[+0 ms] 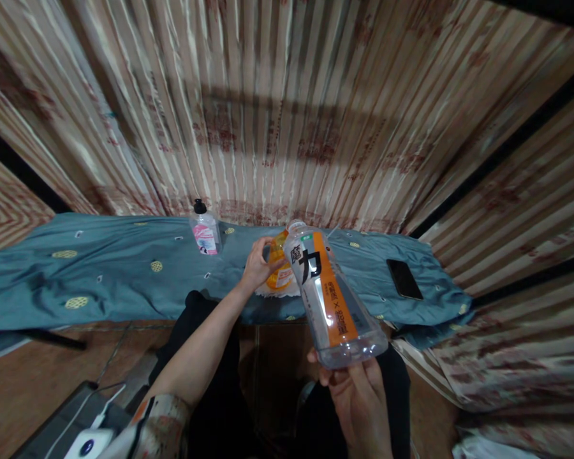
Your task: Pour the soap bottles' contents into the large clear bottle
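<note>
white plastic at the near left, in a small device (90,444) with a cable (100,414) plugged in, just beside a dark grey box (57,421). at the near right, grips a large clear bottle (332,299) round its base with the right hand (358,395). tilted, see-through, marked with an orange band and bold black lettering; no coloured cap to be seen at the neck, contents impossible to tell. farther in, at the middle, holds an amber bottle (274,280) with the left hand (258,264), thumb and fingers curled round its side. translucent yellow-orange, labelled, partly hidden behind the clear bottle, and resting on a whitish sheet (270,294) over teal cloth (115,274).

judging by the pose, busy bringing the two bottles together near their tops; cannot tell whether touching or apart. seems to call next for a firm left hold and a careful, controlled tilt on the right.

to the right, on the cloth, a dark phone (404,278); at far left, standing upright, a black-capped bottle (205,233) with a pink label. beyond everything, a striped curtain (268,115).
</note>
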`<state>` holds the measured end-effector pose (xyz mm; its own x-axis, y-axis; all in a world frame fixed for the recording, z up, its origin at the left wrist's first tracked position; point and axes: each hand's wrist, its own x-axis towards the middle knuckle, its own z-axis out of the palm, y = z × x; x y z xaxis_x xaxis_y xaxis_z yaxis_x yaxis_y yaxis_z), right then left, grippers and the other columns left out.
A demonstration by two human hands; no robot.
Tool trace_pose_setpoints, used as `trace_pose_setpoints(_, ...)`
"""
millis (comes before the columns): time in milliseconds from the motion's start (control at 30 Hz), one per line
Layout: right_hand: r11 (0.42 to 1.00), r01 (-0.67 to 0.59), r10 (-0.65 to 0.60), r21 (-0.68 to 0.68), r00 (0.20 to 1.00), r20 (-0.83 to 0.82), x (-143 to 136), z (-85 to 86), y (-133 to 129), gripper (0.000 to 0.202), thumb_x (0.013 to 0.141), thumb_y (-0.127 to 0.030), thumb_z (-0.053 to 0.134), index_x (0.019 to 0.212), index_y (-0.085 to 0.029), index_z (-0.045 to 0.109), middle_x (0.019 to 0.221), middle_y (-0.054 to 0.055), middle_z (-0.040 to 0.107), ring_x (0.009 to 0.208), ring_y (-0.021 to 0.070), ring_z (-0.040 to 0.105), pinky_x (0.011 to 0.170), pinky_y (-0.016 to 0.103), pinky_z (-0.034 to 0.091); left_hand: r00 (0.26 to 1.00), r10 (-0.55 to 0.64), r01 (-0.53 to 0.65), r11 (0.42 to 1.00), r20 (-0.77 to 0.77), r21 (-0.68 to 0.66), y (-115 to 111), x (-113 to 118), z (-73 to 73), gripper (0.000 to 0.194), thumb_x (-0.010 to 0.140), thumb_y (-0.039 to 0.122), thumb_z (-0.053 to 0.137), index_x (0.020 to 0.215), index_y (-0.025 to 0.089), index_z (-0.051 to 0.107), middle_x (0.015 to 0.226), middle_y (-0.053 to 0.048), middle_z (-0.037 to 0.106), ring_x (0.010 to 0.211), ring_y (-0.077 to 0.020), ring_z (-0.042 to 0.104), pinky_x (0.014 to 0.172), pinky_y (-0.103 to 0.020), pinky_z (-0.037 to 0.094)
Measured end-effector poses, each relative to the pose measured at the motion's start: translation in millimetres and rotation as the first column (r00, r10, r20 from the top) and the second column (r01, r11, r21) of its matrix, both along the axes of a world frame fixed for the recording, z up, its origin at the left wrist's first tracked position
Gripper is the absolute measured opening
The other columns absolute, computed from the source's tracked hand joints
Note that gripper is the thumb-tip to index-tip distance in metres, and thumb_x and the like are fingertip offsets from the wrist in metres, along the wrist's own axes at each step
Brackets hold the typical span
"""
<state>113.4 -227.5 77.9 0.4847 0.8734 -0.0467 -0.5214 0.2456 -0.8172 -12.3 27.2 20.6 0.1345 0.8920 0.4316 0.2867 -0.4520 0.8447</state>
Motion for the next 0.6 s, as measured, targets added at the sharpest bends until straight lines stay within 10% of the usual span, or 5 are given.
trace_pose_setpoints(600, 0.999, 0.037, -0.035, -0.035, 0.998, 0.045, -3.1, 6.6, -0.1, 0.033, 0.073, -0.047, 0.092, 0.084, -0.022, 0.073, 0.072, 0.007, 0.082, 0.057, 0.0218, 0.078, 0.041, 0.019, 0.053, 1.000, 0.006, -0.006, 1.000, -0.008, -0.001, -2.0, 0.1, 7.8, 0.048, 0.066, 0.036, 0.084, 0.106, 0.022, 0.061, 0.113, -0.006, 0.069, 0.116, -0.0276, 0.063, 0.108, -0.044, 0.049)
